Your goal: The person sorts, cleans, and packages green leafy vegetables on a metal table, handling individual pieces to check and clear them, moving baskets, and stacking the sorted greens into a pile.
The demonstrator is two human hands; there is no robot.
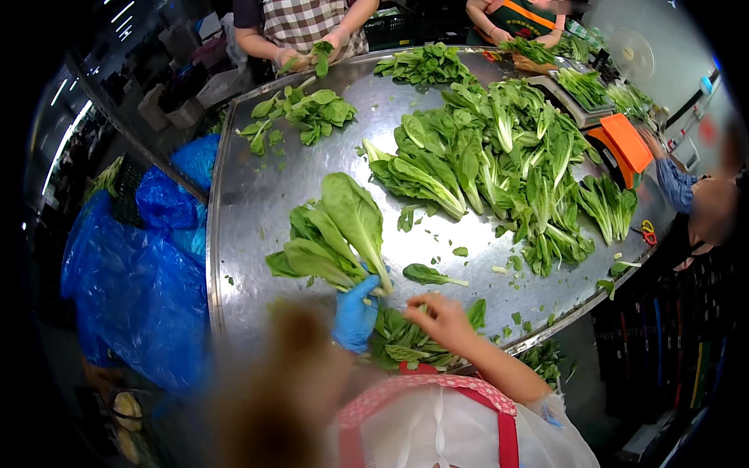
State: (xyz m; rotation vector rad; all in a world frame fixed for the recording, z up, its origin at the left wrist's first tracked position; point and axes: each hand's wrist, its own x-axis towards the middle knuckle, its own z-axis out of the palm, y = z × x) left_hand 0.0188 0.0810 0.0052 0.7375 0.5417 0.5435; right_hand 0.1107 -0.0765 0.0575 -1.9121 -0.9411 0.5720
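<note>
My left hand (356, 316), in a blue glove, grips a head of leafy greens (351, 225) by its pale stem base. The broad leaves fan up and to the left above the metal table (246, 234). My bare right hand (439, 320) hovers just right of that base, fingers bent and thumb near the fingertips. Whether anything thin is between them is too small to tell. A single loose leaf (430, 274) lies beyond the right hand. Beneath and between both hands is a heap of plucked leaves (409, 342) at the table's near edge.
A large pile of leafy greens (497, 146) covers the table's right half. Smaller piles (319, 114) lie farther back. An orange-lidded scale (626, 143) and scissors (648, 232) are at right. Blue plastic bags (140, 281) flank the left edge. Other people work around the table.
</note>
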